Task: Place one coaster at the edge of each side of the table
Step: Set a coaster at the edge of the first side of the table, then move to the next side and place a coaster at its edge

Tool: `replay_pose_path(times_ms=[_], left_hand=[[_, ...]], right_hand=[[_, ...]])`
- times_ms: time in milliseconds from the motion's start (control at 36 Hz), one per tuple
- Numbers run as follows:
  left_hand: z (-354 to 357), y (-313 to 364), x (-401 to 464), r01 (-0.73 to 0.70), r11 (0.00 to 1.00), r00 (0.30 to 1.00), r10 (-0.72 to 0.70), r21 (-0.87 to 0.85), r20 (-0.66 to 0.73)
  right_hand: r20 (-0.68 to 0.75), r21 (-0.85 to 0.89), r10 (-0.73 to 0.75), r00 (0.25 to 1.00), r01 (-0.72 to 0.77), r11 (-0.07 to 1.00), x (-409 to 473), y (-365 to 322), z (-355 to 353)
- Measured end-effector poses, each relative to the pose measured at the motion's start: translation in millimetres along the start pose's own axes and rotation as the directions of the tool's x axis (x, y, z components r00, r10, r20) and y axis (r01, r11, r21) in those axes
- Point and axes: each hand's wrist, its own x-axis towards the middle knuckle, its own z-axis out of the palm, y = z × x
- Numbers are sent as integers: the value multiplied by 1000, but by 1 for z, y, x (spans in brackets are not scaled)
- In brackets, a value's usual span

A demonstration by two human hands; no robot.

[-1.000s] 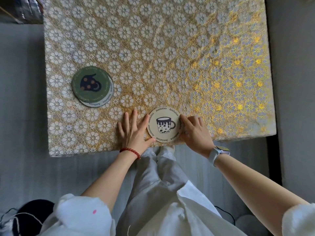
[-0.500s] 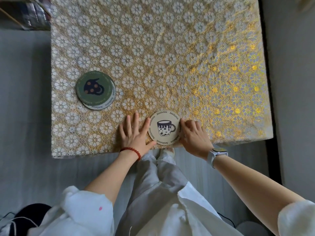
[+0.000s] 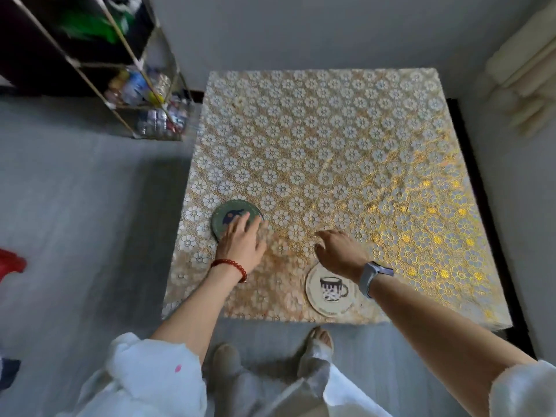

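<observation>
The left hand lies flat with fingers spread on the round dark green coaster near the surface's left edge. The right hand, fingers loosely apart and holding nothing, hovers just beyond the round cream coaster with a mug print, which sits at the near edge
</observation>
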Motion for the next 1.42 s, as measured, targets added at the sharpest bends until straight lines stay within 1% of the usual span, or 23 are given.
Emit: replay_pose_path(times_ms=[56,111,194,278,389,472,556,611,667,750,833,917,1056,1139,1194,1278,1333,1417], left_hand=[[-28,-20,7,-5,1000,997,4,-15,-82],[-53,-42,12,-14,995,990,-1,-102,-143],[-78,-78,14,-36,974,977,-13,-224,-214],[-94,-120,7,-79,951,967,1,-298,-254],[-105,-190,-11,-115,935,967,29,-334,-252],[-116,-250,-25,-87,935,968,-1,-344,-250],[-131,-304,-39,-43,941,974,-35,-336,-222],[-142,-335,-41,-19,948,978,-49,-318,-204],[-152,-357,-35,-2,954,979,-59,-299,-196],[-163,-377,-14,4,960,983,-55,-281,-175],[-170,-382,15,-14,961,990,-25,-274,-137],[-173,-378,47,-60,966,994,36,-250,-99],[-184,-367,125,-165,971,986,163,-174,-30],[-195,-349,190,-235,966,971,239,-109,18],[-203,-331,231,-300,952,950,304,-64,67],[-211,-294,282,-409,912,900,406,-19,159],[-212,-267,307,-479,878,858,470,-6,207],[-206,-226,326,-576,817,783,544,21,303]], right_hand=[[-55,26,-36,998,38,999,7,-33,-10],[-138,38,-68,988,74,997,11,-66,-14],[-285,40,-110,952,126,991,18,-114,-7],[-343,92,-92,935,131,987,25,-160,12],[-354,208,-9,935,88,974,34,-221,52],[-345,251,34,938,58,966,47,-270,83],[-269,258,35,963,37,965,60,-321,107],[-242,212,29,970,24,977,68,-351,117],[-227,188,8,974,36,981,78,-374,120],[-207,230,-17,978,65,971,95,-400,117],[-223,266,12,975,49,963,117,-411,108],[-254,291,49,966,28,956,141,-409,98],[-275,322,135,952,-41,946,190,-388,73],[-331,393,225,916,-84,916,222,-366,52],[-343,457,298,891,-119,881,239,-352,34],[-322,542,429,844,-207,814,253,-334,12],[-324,608,506,799,-234,759,255,-324,1],[-342,678,619,707,-271,684,250,-309,-6]])
